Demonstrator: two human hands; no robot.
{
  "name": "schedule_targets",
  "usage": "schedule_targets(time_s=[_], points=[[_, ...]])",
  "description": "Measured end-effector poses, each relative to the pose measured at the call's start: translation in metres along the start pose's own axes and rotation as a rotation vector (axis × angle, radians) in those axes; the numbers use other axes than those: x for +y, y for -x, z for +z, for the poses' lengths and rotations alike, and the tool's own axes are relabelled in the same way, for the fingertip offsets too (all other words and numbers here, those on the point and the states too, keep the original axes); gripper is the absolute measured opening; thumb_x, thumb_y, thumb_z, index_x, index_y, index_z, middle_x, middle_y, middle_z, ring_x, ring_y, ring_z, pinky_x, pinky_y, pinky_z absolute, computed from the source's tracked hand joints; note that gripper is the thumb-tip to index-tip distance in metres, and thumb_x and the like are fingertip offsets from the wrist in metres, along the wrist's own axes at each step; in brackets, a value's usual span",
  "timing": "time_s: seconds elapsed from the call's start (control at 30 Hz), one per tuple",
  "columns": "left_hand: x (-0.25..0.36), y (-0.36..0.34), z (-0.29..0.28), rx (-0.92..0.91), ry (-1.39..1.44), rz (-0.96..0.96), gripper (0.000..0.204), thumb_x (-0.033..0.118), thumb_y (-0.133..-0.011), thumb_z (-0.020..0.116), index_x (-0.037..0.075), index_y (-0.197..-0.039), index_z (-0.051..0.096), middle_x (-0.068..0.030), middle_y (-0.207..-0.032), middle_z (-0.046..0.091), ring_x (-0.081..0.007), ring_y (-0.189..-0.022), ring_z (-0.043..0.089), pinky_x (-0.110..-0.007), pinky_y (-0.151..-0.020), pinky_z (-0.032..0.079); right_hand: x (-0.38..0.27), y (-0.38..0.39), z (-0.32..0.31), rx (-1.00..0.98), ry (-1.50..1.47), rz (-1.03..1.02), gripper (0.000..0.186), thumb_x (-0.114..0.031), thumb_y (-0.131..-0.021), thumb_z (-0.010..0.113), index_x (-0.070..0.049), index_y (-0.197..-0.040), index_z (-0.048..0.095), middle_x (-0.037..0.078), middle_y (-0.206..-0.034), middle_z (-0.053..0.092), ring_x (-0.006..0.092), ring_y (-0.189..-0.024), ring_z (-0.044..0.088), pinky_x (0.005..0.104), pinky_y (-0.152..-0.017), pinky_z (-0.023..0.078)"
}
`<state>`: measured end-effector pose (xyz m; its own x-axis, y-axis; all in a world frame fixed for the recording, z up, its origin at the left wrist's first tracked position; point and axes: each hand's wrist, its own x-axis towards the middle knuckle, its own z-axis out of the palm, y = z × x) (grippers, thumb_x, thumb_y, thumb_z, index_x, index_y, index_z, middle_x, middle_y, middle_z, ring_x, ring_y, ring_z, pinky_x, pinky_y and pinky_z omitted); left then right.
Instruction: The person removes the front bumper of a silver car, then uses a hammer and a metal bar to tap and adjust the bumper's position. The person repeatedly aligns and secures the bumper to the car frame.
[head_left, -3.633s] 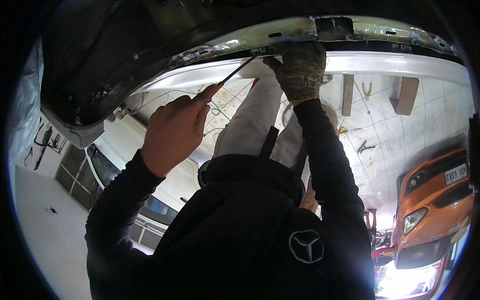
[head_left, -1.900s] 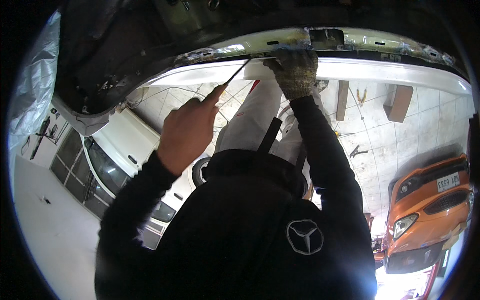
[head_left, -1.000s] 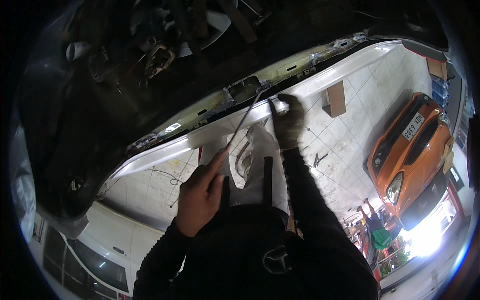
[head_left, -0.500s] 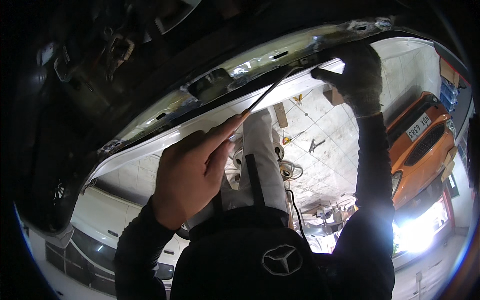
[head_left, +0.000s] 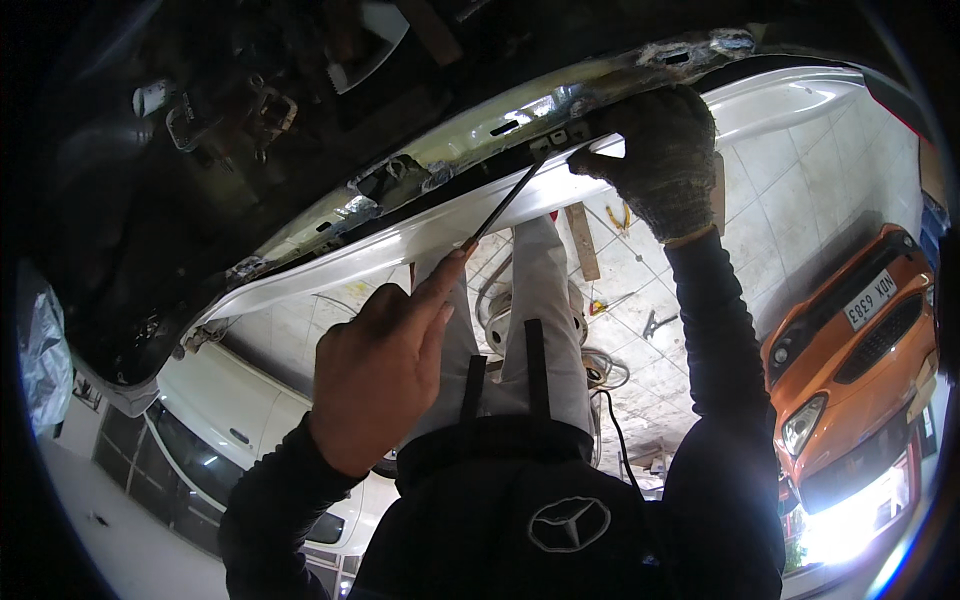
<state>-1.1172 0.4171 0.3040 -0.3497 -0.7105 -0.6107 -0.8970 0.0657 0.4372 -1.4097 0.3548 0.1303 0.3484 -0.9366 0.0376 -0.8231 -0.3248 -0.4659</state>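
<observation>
left hand (head_left: 385, 375), bare, closed around the handle end of a thin dark rod tool (head_left: 508, 200); tip set in the seam of the white panel edge (head_left: 450, 215) overhead. right hand (head_left: 655, 150), gloved, pinching that edge beside the tip. judged step: prying the seam. next calls for steady leverage without slipping.

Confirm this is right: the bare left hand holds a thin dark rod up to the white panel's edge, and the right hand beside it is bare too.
Not quite. The head view shows the right hand in a grey knit glove, gripping the white panel edge. The left hand is bare and holds the thin dark rod.
</observation>
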Motion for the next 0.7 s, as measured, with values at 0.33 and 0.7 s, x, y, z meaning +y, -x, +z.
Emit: schedule_targets(time_s=[0.33, 0.7], points=[[0.034, -0.006, -0.005, -0.048, -0.192, -0.034, 0.062, 0.011, -0.096, 0.067, 0.021, -0.156, 0.052, -0.0086, -0.076, 0.057, -0.0249, -0.054, 0.062, -0.038, -0.048, 0.052, 0.005, 0.002, 0.007, 0.045, 0.057, 0.018, 0.045, -0.053, -0.057, 0.091, -0.02, -0.086, 0.082, -0.001, -0.099, 0.076, 0.0249, -0.102, 0.068, 0.0435, -0.1, 0.047], [0.051, -0.006, 0.009, -0.037, -0.31, -0.08, 0.065, 0.009, -0.093, 0.066, 0.018, -0.156, 0.052, -0.0069, -0.077, 0.055, -0.0204, -0.051, 0.061, -0.034, -0.047, 0.052, 0.006, 0.0, 0.009, 0.03, 0.05, 0.019, 0.044, -0.055, -0.062, 0.089, -0.02, -0.086, 0.082, 0.002, -0.102, 0.076, 0.0255, -0.102, 0.067, 0.0437, -0.102, 0.045]])
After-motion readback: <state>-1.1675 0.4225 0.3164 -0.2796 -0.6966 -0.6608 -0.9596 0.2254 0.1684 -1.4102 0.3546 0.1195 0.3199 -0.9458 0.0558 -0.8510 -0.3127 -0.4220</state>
